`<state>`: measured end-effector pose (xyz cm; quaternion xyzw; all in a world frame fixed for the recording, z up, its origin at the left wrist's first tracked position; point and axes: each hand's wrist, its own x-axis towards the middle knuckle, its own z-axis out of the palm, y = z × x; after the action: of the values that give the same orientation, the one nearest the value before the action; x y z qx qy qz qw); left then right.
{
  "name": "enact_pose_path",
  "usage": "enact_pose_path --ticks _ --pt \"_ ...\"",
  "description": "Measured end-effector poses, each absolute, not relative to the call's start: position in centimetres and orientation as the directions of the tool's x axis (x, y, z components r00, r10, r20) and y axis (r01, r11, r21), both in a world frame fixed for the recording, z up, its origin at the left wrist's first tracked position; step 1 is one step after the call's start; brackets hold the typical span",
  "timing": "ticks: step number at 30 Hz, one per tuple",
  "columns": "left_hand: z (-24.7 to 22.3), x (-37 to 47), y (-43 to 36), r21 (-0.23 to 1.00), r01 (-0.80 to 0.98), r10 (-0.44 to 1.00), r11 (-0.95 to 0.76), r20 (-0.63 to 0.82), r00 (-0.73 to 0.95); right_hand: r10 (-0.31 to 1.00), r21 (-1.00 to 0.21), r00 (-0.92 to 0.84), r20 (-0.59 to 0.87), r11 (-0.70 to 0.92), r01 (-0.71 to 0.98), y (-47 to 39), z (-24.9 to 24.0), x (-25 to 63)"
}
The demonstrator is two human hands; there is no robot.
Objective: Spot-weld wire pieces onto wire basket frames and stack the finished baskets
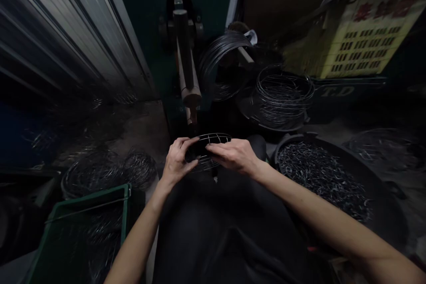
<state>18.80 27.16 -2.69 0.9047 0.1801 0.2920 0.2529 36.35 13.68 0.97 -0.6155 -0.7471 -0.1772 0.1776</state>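
A round wire frame (209,137) with thin crossing wires is held between my two hands, above my lap and just below a machine's wooden-looking arm (189,75). My left hand (178,162) grips its left side, with the thumb low and the fingers along the upper rim. My right hand (234,155) is closed at its right side, fingers pointing left over the wires. The dark middle of the frame is hard to make out, and my right hand covers part of it.
On the right stands a black basin (382,204) of small metal pieces. Wire coils (284,93) lie behind it, near a yellow crate (366,40). A green crate (53,230) holding wire pieces is at lower left, beside tangled wire rings (96,173).
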Motion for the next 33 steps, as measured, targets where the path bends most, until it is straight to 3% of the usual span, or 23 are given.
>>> enact_pose_path --ticks 13,17,23,33 --pt "-2.7 18.7 27.5 0.521 0.213 0.479 -0.826 0.451 0.753 0.89 0.095 -0.241 0.387 0.222 0.97 14.5 1.7 36.5" --pt "-3.0 18.7 27.8 0.51 0.211 0.479 -0.834 0.478 0.737 0.864 0.109 -0.266 0.427 0.243 0.964 14.8 1.4 36.6" --pt "-3.2 18.6 28.3 0.503 0.196 0.472 -0.842 0.51 0.719 0.778 0.229 -0.352 0.52 0.27 0.935 15.4 0.9 36.8" --pt "-3.7 18.6 29.1 0.509 0.191 0.483 -0.839 0.537 0.692 0.796 0.217 -0.36 0.487 0.289 0.933 16.4 0.6 37.0"
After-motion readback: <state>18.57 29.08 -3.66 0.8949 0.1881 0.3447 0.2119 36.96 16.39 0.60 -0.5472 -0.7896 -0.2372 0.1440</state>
